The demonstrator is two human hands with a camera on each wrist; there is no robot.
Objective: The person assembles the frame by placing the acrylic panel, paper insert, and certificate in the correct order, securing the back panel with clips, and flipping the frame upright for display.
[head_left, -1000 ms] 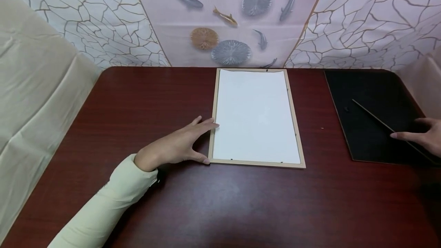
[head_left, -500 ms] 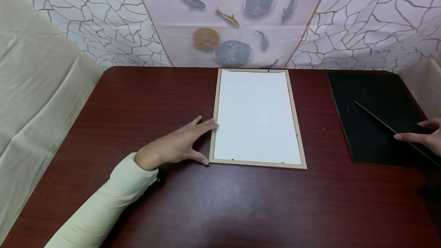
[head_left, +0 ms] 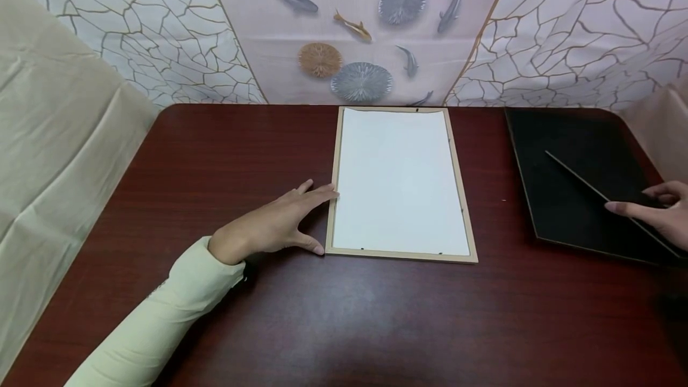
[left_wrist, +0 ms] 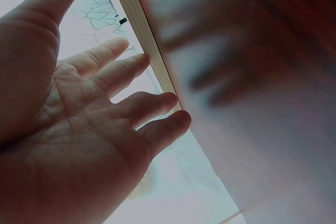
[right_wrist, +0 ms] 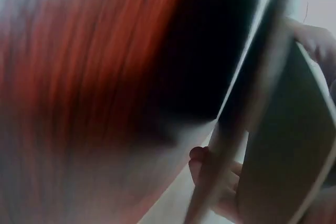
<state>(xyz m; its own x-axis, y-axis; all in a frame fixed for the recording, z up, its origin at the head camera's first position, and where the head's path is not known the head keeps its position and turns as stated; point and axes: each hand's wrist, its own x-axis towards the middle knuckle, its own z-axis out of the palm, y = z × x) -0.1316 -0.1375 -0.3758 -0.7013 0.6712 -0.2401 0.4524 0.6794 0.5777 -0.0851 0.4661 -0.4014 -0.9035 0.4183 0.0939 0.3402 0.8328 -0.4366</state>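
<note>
A light wooden picture frame [head_left: 469,220], with a white sheet [head_left: 400,184] inside it, lies face down on the table. My left hand [head_left: 269,226] rests at its left edge, fingers spread; the index finger touches the frame's side and the thumb is at its near corner. In the left wrist view the fingers of that hand [left_wrist: 105,108] lie along the wooden edge. At the far right, my right hand [head_left: 663,214] pinches the raised flap of a black backing board [head_left: 564,208]. Only part of that hand shows. The right wrist view is blurred, with the flap [right_wrist: 294,140] between thumb and fingers.
The dark red wooden table [head_left: 344,315] extends to a patterned cloth backdrop [head_left: 365,28] at the back. Pale cloth [head_left: 48,154] hangs along the left side. Small dark tabs stick out along the frame's inner edges.
My right hand has raised the black backing board's near edge slightly off the table. The left hand and the frame have stayed in place.
</note>
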